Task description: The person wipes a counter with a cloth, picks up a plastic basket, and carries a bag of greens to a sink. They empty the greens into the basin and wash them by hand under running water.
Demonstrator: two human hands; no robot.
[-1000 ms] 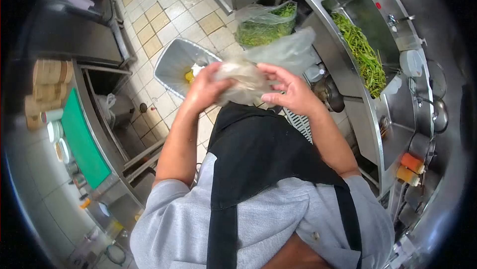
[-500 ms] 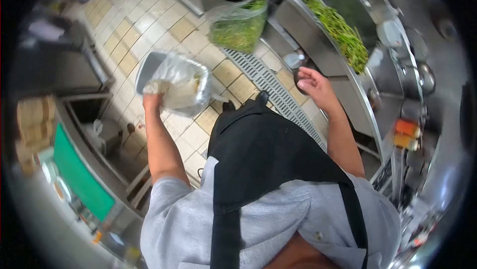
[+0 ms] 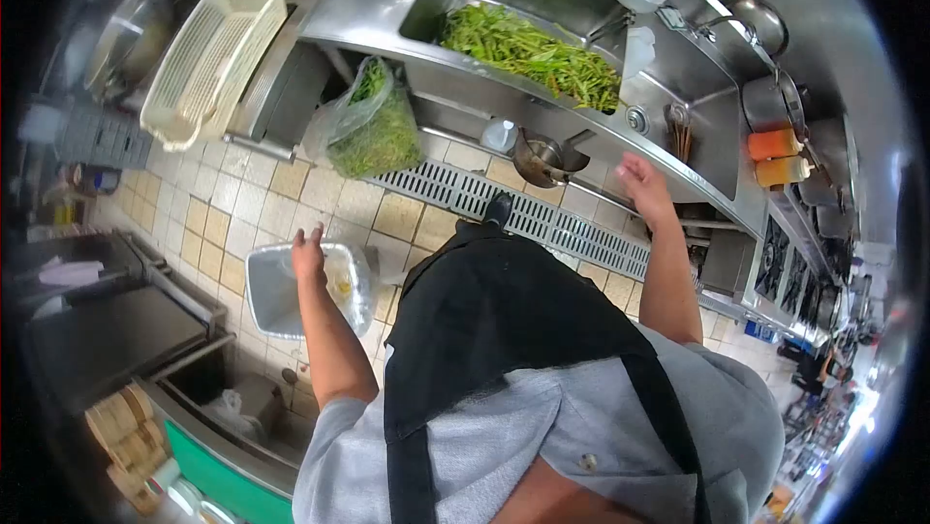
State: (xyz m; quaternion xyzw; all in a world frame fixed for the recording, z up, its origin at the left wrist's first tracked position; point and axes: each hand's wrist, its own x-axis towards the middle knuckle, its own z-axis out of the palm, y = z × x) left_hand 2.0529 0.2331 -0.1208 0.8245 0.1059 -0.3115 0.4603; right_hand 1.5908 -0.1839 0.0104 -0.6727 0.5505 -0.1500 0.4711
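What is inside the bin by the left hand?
In the grey bin, a translucent plastic liner and yellowish scraps show. The left hand and forearm cover part of the interior; what lies there is hidden.

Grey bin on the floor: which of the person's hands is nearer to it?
Left. The left hand appears over the bin's rim; the right hand is well off to the right, by the sink.
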